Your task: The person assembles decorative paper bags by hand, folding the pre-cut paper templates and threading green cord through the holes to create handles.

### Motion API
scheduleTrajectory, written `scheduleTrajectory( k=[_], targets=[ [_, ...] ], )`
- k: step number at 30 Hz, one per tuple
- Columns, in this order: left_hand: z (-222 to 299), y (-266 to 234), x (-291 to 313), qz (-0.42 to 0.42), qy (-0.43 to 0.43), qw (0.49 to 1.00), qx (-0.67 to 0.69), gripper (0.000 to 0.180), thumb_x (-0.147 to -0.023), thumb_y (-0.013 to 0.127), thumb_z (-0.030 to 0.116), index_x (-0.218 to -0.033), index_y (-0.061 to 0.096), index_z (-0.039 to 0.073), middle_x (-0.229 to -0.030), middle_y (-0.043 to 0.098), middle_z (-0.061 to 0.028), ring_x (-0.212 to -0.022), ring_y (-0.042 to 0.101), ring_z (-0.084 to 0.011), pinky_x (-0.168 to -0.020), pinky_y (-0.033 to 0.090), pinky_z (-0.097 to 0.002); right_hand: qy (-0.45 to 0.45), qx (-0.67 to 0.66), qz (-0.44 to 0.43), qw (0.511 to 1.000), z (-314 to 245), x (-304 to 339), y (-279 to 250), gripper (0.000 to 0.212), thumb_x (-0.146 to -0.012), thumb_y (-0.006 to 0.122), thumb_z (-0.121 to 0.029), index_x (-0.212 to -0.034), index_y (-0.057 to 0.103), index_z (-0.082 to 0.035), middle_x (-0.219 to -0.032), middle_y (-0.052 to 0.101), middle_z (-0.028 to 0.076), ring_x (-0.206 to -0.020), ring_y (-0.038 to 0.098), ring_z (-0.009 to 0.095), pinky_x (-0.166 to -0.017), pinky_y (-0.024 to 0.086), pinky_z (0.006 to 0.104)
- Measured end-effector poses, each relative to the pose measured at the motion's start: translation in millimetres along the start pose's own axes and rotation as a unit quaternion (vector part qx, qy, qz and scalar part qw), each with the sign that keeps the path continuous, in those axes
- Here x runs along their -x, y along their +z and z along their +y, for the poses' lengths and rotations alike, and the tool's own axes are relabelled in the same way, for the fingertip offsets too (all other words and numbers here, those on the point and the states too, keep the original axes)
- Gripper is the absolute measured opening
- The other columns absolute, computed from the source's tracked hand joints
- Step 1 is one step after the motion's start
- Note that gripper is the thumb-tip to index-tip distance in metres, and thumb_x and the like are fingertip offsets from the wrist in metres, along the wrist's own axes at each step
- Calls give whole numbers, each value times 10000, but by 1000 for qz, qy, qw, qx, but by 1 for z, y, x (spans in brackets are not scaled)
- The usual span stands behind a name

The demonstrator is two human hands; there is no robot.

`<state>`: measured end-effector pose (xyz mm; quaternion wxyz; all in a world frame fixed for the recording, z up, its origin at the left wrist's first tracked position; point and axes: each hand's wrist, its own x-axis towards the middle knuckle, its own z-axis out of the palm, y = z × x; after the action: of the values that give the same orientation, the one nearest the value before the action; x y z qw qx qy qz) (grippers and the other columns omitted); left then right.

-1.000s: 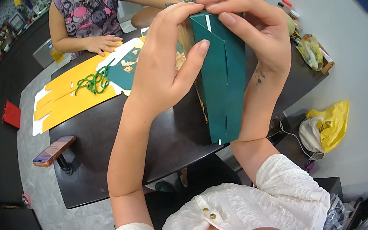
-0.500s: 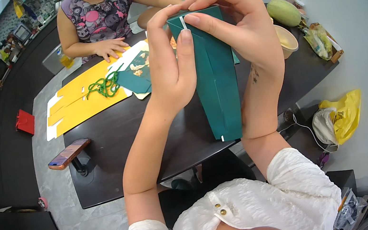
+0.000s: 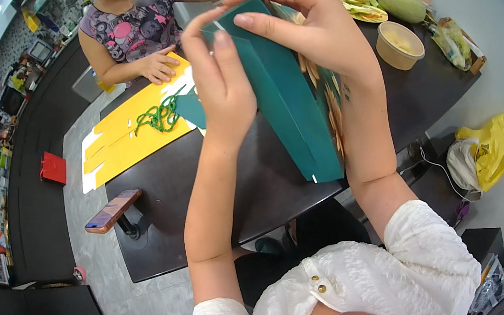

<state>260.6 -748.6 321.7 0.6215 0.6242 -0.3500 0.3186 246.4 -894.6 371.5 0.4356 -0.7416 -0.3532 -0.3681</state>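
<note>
A dark green folded paper bag (image 3: 286, 99) with gold floral print on its right face is held up over the table. My left hand (image 3: 222, 86) grips its upper left edge, thumb pressed near a white strip at the top. My right hand (image 3: 321, 31) wraps the upper right side, its thumb on the green panel and its fingers curled over the top. Beyond my left hand, a bundle of green cord (image 3: 159, 114) lies on flat yellow paper pieces (image 3: 122, 148). A green paper piece (image 3: 190, 109) is partly hidden behind my left hand.
Across the dark table (image 3: 166, 237), a person (image 3: 132, 28) rests one hand on the yellow paper and reaches the other arm behind my hands. A phone (image 3: 113, 212) on a stand is at the left edge. At right are a plastic tub (image 3: 399, 45), a green melon (image 3: 401, 5) and bagged vegetables (image 3: 452, 45).
The bag has turned in my hands, so its printed right face now shows. My view has shifted slightly left. The other person's far arm has reached further across.
</note>
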Motion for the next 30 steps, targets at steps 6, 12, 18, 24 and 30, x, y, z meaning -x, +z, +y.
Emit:
scheduleTrajectory(
  k=[6,12,18,24,30],
  targets=[
    [-5,-42,-18,159,-99,982,-27,273,-1041,380,240,-1207,453,37,-1048,527,-73,-952,517,-126,-862,412,-264,108,-55,-39,992,-9,0,-35,591,-866,706,-243,-1361,492,-2,-1308,562,125,-1221,512,212,-1034,396,355],
    [-1,-63,-27,315,-135,929,142,289,-1031,381,291,-1201,423,61,-1022,550,-70,-950,549,-130,-779,487,-272,185,20,-54,981,20,13,-60,370,-980,547,-299,-1249,611,-53,-1132,672,68,-1063,596,139,-974,415,298],
    [-5,-83,-29,343,-139,919,134,332,-1012,406,285,-1251,402,54,-1103,540,-78,-1006,563,-147,-791,496,-273,217,-16,-20,976,-1,39,-52,457,-930,611,-383,-1220,620,-30,-1030,659,38,-1007,572,122,-895,440,275],
    [4,-63,-22,336,-90,935,76,338,-1032,375,287,-1245,393,25,-1129,508,-105,-1016,519,-163,-880,434,-291,284,-278,70,915,-58,112,1,911,-788,783,-266,-1519,256,-135,-1516,290,133,-1300,439,302,-978,451,374],
    [12,-49,-17,304,-53,951,-6,332,-1045,350,280,-1233,368,7,-1127,480,-116,-1003,473,-155,-903,402,-302,223,-120,112,961,-55,130,12,932,-767,791,-70,-1517,240,-113,-1465,379,140,-1280,480,255,-1049,404,408]
  ],
)
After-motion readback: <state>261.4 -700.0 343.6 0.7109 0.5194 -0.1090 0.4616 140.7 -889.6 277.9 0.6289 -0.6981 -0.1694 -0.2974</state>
